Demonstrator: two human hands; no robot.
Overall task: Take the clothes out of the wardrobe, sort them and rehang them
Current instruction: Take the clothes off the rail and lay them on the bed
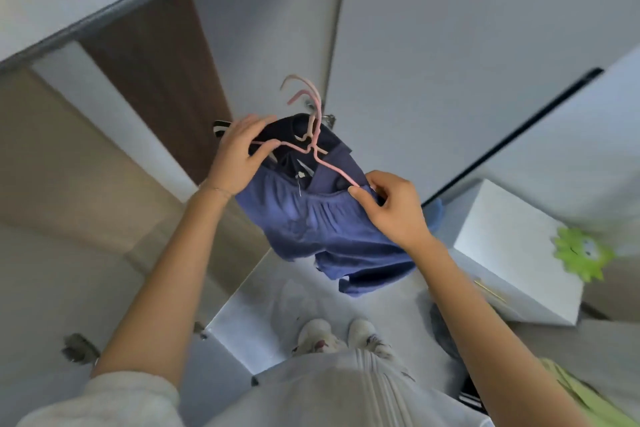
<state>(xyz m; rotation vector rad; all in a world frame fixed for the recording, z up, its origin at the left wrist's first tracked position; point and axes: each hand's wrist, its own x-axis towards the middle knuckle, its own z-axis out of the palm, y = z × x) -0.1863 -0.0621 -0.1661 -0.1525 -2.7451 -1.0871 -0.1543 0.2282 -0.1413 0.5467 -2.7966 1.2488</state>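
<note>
A blue gathered garment [311,222] hangs in front of me together with a darker navy garment [332,149] behind it. Two pink hangers [311,107] carry them, their hooks pointing up. My left hand [235,156] grips the left end of the hanger bar and the navy cloth. My right hand [391,208] pinches the right end of the front pink hanger and the blue garment's shoulder. The white wardrobe door [450,62] stands open behind the clothes.
The wardrobe's interior panel [270,45] rises on the left beside a brown strip [156,80]. A white cabinet [512,253] with a green sticker [581,253] stands at right. Yellow-green cloth [585,395] lies bottom right. My slippered feet [339,336] are on the pale floor.
</note>
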